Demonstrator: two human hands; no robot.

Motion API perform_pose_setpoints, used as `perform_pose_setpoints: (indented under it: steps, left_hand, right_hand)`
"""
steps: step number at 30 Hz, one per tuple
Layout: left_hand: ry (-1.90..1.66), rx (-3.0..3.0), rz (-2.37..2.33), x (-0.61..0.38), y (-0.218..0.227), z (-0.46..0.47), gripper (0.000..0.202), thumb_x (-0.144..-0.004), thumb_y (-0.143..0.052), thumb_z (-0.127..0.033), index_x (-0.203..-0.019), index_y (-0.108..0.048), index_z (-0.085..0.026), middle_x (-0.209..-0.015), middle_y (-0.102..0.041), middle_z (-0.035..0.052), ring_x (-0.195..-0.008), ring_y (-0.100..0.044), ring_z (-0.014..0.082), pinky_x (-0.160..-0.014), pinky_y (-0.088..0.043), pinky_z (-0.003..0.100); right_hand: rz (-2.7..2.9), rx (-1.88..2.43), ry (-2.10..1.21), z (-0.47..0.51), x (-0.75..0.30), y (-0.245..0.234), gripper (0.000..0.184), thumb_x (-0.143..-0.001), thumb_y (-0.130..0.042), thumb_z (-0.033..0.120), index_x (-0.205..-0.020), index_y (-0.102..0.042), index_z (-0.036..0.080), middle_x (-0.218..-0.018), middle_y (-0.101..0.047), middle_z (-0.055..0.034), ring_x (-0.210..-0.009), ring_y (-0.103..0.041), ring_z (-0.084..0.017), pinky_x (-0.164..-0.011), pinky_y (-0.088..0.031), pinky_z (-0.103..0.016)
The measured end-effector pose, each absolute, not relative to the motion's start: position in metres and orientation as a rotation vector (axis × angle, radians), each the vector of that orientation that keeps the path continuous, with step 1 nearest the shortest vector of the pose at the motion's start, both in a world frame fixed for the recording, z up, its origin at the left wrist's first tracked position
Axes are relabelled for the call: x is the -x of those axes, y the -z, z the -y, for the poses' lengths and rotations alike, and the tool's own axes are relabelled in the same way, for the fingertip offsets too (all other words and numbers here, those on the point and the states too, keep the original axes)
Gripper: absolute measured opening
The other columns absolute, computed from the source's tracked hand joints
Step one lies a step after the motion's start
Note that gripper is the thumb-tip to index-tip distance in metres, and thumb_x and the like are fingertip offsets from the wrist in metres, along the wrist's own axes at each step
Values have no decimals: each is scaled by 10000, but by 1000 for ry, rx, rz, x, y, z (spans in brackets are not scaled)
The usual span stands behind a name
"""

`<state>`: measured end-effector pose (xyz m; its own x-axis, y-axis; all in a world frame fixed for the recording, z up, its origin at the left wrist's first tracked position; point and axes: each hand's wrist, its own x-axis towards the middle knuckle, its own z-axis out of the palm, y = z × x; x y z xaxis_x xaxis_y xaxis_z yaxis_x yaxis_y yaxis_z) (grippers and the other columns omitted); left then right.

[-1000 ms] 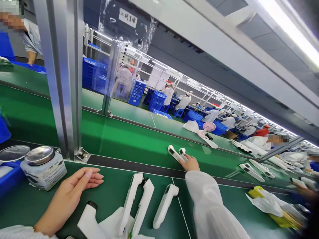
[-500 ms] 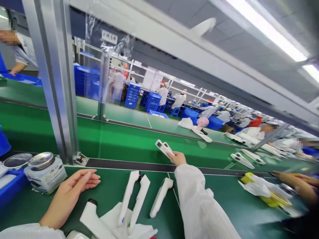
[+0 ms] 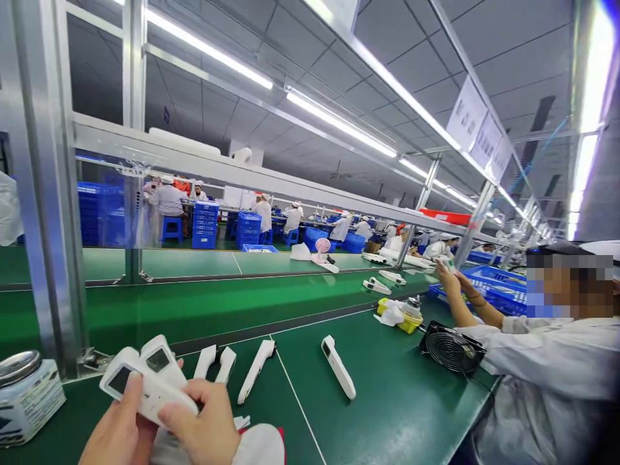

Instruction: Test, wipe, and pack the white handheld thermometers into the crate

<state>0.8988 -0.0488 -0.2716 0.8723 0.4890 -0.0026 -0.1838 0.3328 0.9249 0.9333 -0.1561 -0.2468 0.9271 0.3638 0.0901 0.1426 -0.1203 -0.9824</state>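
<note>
Both my hands are low at the left front, closed on two white handheld devices (image 3: 145, 381) with small dark screens, held side by side. My left hand (image 3: 121, 434) grips them from below on the left; my right hand (image 3: 206, 423) pinches them from the right, with its white sleeve under it. Just beyond, three more white devices (image 3: 227, 365) lie on the green table (image 3: 387, 400), and another white device (image 3: 338, 366) lies alone further right.
A white jar with a metal lid (image 3: 26, 394) stands at the far left by an aluminium post (image 3: 48, 258). A co-worker in white (image 3: 547, 361) sits at the right holding a device. A black fan (image 3: 451, 349) and a yellow tray (image 3: 402, 316) lie near that person. The conveyor belt (image 3: 194, 310) runs behind.
My right hand drew two devices back from the belt to my front, and my left hand rose from the table to take hold of them. The view swung up and right.
</note>
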Motion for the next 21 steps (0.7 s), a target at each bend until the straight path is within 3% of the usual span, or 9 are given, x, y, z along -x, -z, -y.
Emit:
perform_pose_setpoints:
  steps: [2, 5, 7, 10, 16, 19, 21]
  left_hand:
    - [-433, -1086, -355, -887, 254, 55, 519, -875, -403, -642, -1231, -488, -273, -1140, -692, 65, -1069, -644, 288, -763, -600, 389]
    - [-403, -965, -366, -872, 226, 63, 463, -893, -438, -577, -1150, -565, -213, -1128, -693, 97, -1079, -637, 292, -772, -591, 380]
    - [-393, -841, -308, -868, 213, 67, 376, -912, -492, -462, -1145, -587, -182, -1118, -695, 105, -1075, -640, 268, -832, -569, 362]
    - [-394, -681, -285, -870, 207, 68, 281, -902, -562, -299, -1116, -604, -122, -1041, -712, 134, -1012, -666, 254, -878, -544, 358]
    - [-333, -448, -251, -876, 223, 61, 296, -939, -498, -314, -1150, -578, -122, -1192, -638, 151, -1073, -634, 245, -915, -531, 378]
    - [-298, -315, -232, -874, 228, 52, 342, -956, -411, -441, -995, -580, -147, -987, -672, 92, -803, -682, 157, -664, -586, 266]
    - [-271, -238, -188, -871, 228, 45, 413, -961, -343, -499, -873, -554, -155, -721, -598, 16, -534, -587, 78, -422, -482, 148]
  right_hand:
    - [440, 1687, -146, 156, -924, 247, 315, -525, -741, 153, -833, -679, 140, -978, -652, -114, -918, -624, -285, -831, -505, -423]
    - [650, 1607, -186, 167, -921, 236, 62, -646, -688, 222, -681, -696, 172, -828, -668, -60, -835, -622, -236, -813, -492, -373]
    - [749, 1530, -236, 176, -923, 228, 222, -778, -611, 342, -688, -718, 169, -831, -670, -60, -812, -618, -208, -774, -488, -332]
    - [749, 1453, -295, 187, -929, 225, 288, -829, -593, 404, -736, -726, 166, -913, -679, -72, -852, -619, -205, -774, -484, -312]
    - [616, 1395, -397, 198, -935, 239, 227, -778, -689, 400, -815, -724, 179, -908, -678, -68, -758, -634, -185, -694, -539, -313]
    - [529, 1340, -337, 201, -935, 241, 234, -798, -680, 387, -958, -685, 216, -941, -680, -56, -666, -648, -151, -666, -566, -323]
    - [482, 1282, -155, 203, -932, 238, 358, -815, -676, 339, -1157, -592, 277, -1017, -676, -60, -689, -670, -160, -648, -581, -332]
